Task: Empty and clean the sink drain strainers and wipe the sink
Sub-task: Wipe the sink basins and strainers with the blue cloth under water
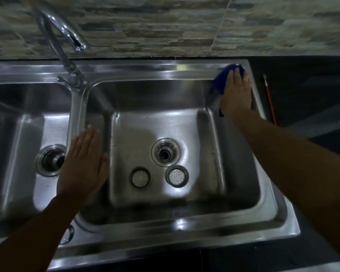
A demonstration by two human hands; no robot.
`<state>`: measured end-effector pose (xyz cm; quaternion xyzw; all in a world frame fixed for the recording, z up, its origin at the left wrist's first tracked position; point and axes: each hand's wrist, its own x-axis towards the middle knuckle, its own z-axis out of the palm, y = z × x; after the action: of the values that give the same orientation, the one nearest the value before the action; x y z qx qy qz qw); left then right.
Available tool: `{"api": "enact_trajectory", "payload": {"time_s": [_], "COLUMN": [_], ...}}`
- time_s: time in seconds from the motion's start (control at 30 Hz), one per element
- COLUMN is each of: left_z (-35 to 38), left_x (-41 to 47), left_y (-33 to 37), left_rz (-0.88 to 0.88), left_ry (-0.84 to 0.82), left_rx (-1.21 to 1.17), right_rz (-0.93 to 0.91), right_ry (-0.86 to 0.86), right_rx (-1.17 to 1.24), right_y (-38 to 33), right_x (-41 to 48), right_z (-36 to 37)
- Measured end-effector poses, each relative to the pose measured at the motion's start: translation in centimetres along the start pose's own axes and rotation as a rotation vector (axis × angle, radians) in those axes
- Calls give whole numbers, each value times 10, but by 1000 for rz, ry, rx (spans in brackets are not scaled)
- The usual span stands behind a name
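A steel double sink (165,228) fills the view. My right hand (237,93) presses a blue cloth (221,79) flat against the far right corner of the right basin's rim, fingers straight. My left hand (82,163) rests flat, fingers straight, on the divider between the two basins. Two round strainers lie on the right basin's floor: one (139,177) to the left, one (176,176) to the right, both in front of the open drain hole (165,152). The left basin's drain (50,160) shows beside my left hand.
A chrome tap (67,61) rises from the back of the divider, its spout pointing right. A thin red-handled tool (270,103) lies on the dark counter right of the sink. A stone-tile wall runs behind.
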<state>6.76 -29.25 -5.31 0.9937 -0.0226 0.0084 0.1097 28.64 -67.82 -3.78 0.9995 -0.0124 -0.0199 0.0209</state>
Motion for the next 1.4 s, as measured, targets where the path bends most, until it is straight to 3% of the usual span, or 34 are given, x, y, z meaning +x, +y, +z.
{"api": "enact_trajectory", "payload": {"time_s": [0.23, 0.53, 0.83, 0.9, 1.03, 1.13, 1.2, 1.27, 1.4], "left_z": [1, -6, -23, -25, -26, -24, -25, -27, -29], "left_x": [2, 0, -30, -54, -97, -111, -114, -117, -125], "left_y": [0, 2, 3, 6, 8, 5, 6, 7, 2], "left_rz": [9, 12, 16, 0, -37, -69, -92, -88, -138], "left_ry": [13, -1, -27, -10, -15, -19, -15, -9, -74], "left_rx": [22, -27, -271, -261, -242, -250, -270, -287, -302], "right_rz": [-270, -144, -247, -266, -124, -116, -130, -211, -552], "right_ry": [-27, -219, -551, -488, -446, -301, -301, -332, -331], "right_rx": [-173, -397, -385, -269, 301, 482, 551, 651, 746], "right_y": [15, 21, 65, 72, 73, 55, 24, -21, -136], "right_x": [11, -37, -150, -186, -261, -306, -319, -325, -347], "right_z": [-6, -29, -64, -53, -39, -29, -32, -36, -31]}}
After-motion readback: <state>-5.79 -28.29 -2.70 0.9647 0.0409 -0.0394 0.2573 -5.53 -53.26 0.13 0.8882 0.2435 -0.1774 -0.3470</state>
